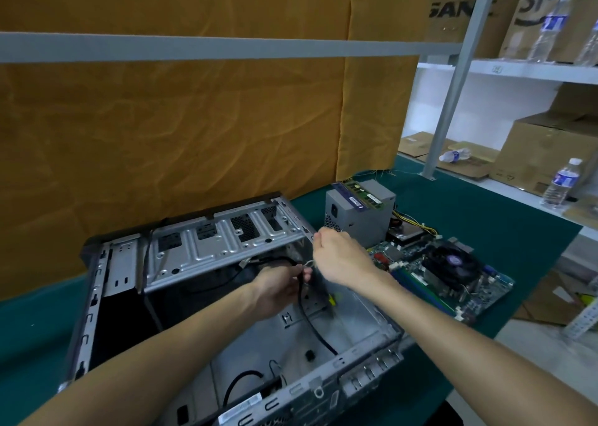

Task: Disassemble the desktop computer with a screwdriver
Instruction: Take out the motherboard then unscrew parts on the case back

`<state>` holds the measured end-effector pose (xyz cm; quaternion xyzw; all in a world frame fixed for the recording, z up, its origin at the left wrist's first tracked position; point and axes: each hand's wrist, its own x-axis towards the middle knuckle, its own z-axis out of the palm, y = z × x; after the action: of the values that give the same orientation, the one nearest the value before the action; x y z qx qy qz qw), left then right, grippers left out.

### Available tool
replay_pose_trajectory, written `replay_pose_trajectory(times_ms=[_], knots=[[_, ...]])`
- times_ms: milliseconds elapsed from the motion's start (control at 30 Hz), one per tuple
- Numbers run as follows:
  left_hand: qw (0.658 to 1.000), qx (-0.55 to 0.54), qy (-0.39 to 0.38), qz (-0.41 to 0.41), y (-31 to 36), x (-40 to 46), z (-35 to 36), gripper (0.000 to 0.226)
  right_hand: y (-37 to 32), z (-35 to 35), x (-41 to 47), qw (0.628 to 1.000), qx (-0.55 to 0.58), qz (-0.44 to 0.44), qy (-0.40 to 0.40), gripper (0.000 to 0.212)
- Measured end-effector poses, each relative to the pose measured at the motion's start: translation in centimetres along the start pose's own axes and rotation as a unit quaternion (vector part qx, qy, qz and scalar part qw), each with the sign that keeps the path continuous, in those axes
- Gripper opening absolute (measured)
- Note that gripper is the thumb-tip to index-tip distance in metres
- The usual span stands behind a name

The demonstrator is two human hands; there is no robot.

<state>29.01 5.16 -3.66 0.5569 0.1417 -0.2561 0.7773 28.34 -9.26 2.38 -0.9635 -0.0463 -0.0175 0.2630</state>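
Centre frame, inside the case: left hand pinches black cable running down-frame; right hand, above, grips its pale tie.

Table cover: dark green. Backdrop cloth: mustard-orange, creased. Computer case: silver-grey metal, black front edge. Cable: black. Power supply: grey. Motherboard: green-blue, black fan. Boxes: brown. Shelving: white.
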Motion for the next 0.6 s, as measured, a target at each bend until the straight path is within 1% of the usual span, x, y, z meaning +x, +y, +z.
replay_pose_trajectory(times_ms=[67,200,367,467,600], knots=[[1.0,-0.001,0.0,0.015,-0.1,-0.2,0.0,0.022,-0.1,0.0,-0.1,1.0,0.002,-0.007,0.001,0.031],[1.0,0.014,-0.015,0.022,0.3,-0.4,-0.2,0.034,0.0,0.0,0.0,1.0,0.017,-0.004,-0.007,0.032],[0.991,0.115,-0.065,-0.005,0.2,-0.5,-0.2,0.038,0.2,0.0,0.1,1.0,0.014,-0.004,-0.006,0.031],[0.991,0.126,-0.052,-0.008,0.8,-0.2,0.2,0.04,0.1,0.0,0.2,1.0,0.012,0.003,-0.005,0.029],[0.975,0.215,-0.041,0.02,1.0,0.4,-0.4,0.035,0.1,0.1,0.2,1.0,0.013,0.007,-0.003,0.028]])
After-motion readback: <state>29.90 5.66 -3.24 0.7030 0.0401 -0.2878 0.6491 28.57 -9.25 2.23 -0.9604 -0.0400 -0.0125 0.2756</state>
